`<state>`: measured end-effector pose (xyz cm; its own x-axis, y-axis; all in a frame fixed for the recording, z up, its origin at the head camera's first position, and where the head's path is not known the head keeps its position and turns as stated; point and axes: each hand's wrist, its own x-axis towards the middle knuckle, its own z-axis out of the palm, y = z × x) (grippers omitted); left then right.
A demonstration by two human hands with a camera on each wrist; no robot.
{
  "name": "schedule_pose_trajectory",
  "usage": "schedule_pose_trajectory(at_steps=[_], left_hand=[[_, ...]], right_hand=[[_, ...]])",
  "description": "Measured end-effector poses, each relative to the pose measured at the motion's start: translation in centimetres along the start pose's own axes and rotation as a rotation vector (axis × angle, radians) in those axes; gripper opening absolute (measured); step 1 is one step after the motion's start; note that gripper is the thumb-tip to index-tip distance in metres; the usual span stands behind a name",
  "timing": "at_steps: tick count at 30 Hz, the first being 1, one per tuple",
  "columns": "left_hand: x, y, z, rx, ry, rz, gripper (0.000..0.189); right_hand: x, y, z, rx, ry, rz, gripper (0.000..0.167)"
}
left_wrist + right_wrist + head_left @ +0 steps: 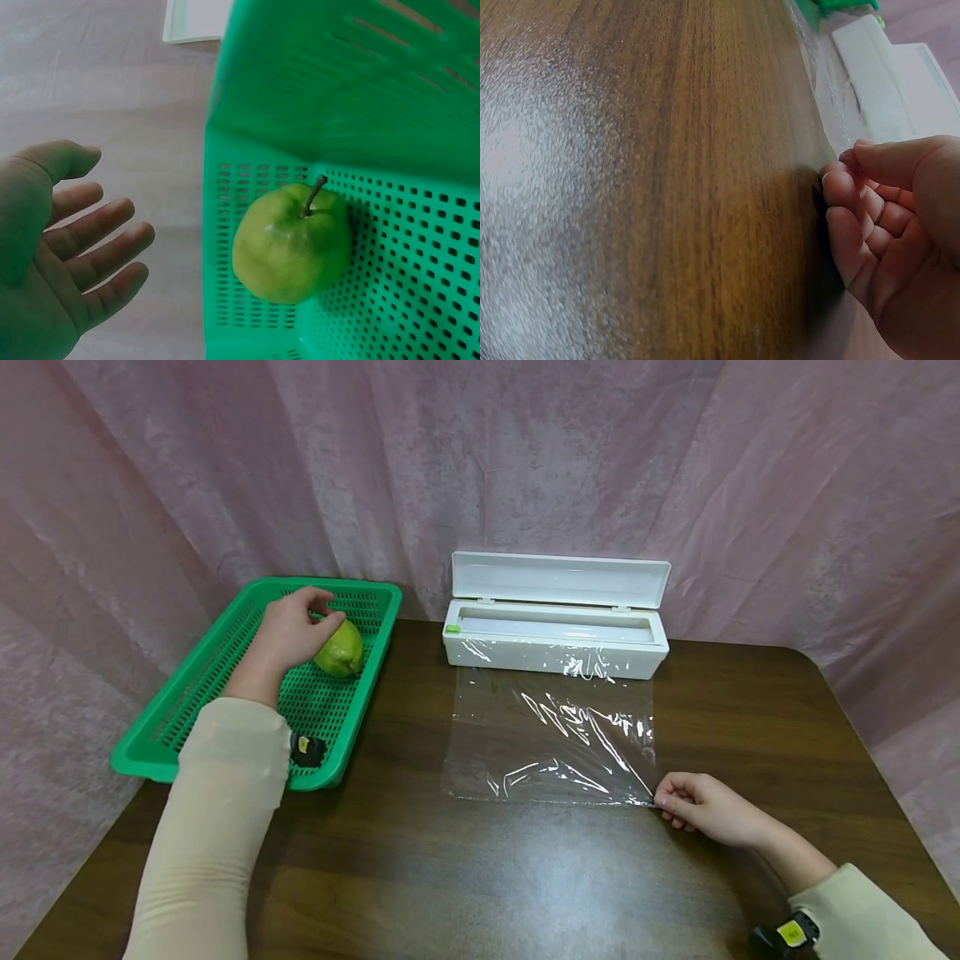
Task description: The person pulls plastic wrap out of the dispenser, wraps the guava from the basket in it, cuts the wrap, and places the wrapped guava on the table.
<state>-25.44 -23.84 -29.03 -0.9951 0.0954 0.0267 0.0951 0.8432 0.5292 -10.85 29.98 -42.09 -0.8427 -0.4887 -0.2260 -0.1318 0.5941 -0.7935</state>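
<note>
My left hand [288,628] is held over the green plastic basket [390,610], its fingers loosely bent with nothing in them. Just beneath it a yellow-green pear [342,652] lies in the basket; the left wrist view shows the pear [291,244] with its dark stem, apart from the hand [75,247]. With thumb and index finger my right hand [701,806] pinches the near right corner of a clear sheet of plastic wrap [555,743]. This sheet stretches from the white wrap dispenser [555,658] across the table. In the right wrist view the pinching fingertips [853,155] meet the film's edge.
The dispenser's lid [558,578] stands raised, and a small green piece [452,629] sits at its left end. Behind the brown wooden table [480,877] hangs a pink curtain [525,460]. The basket stands at the table's left, the dispenser at the back.
</note>
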Motion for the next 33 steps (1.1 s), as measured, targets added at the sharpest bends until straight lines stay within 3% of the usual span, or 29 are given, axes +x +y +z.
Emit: schedule_pose_trajectory(at_steps=[14,33], left_hand=[[0.8,-1.4,0.8,0.059,0.030,0.008,0.067],[1.7,-3.8,2.7,0.035,0.009,-0.126,0.089]], right_hand=[[-0.2,-0.2,0.0,-0.024,0.003,-0.010,0.015],[-0.2,-0.4,0.2,-0.026,0.014,-0.011,0.015]])
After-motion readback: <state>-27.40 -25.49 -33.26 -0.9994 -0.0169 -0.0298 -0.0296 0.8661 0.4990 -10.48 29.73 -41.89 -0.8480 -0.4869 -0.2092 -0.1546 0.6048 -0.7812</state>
